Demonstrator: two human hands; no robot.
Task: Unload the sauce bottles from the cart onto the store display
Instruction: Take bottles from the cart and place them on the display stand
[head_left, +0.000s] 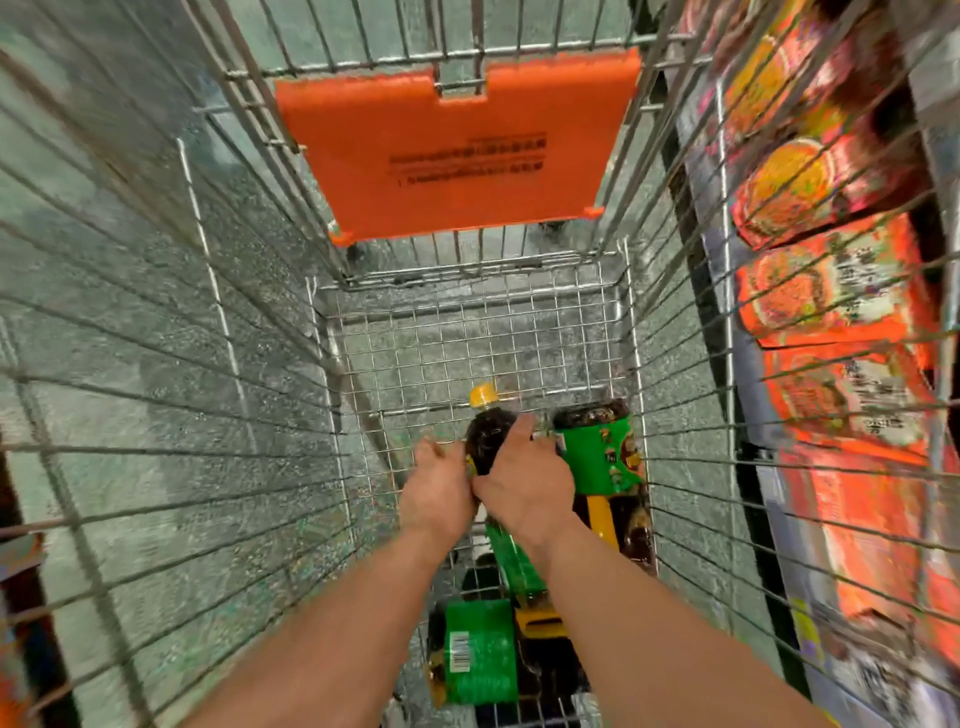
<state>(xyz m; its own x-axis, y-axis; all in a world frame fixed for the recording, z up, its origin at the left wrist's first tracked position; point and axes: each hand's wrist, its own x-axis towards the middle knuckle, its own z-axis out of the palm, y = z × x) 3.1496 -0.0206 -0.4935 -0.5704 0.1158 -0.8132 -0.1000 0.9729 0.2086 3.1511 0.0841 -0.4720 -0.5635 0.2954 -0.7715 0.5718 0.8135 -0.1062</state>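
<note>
Deep in the wire cart (467, 332) lie several dark sauce bottles with green labels and yellow caps. One bottle (488, 426) points its yellow cap away from me. My left hand (439, 488) grips its left side, and my right hand (527, 483) wraps over its body from the right. A second bottle (597, 452) lies just right of it, against the cart's right wall. Another bottle (480, 649) lies nearer to me, under my forearms.
The orange child-seat flap (457, 150) hangs at the cart's far end. Outside the right wire wall is the store display with orange and red packaged goods (831, 301). Grey speckled floor shows through the left wall and the bottom mesh.
</note>
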